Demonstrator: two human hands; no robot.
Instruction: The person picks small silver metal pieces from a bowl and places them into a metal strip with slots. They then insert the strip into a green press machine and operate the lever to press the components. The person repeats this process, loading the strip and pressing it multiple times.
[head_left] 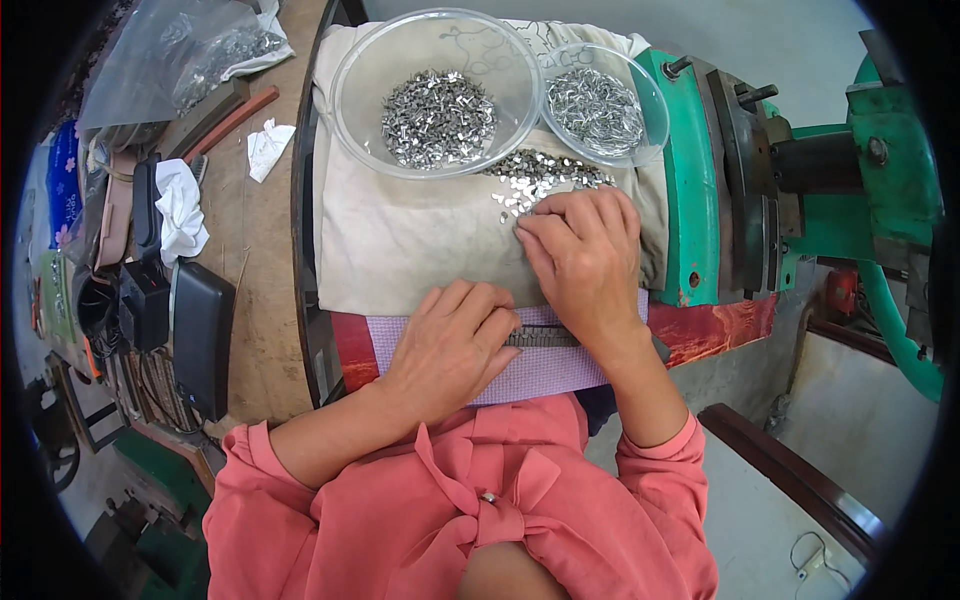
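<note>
My left hand (455, 335) is curled around the left end of a dark slotted metal bar (548, 337), which lies across a lilac textured cloth (570, 367). Thumb and fingers close on either side of that end. Farther off, my right hand (590, 250) bends over the near edge of a loose pile of small shiny metal pieces (528, 186). Its thumb and fingertips are pinched together; whatever sits between them is too small or hidden to make out. The pile lies on a beige cloth (420, 240).
Behind the pile stand a large clear tub (350, 120) of small metal parts and a smaller clear bowl (660, 125) of thin metal pieces. A green machine (700, 200) borders the right side. At left, a wooden bench (268, 330) carries a black case (202, 340) and crumpled tissue (180, 212).
</note>
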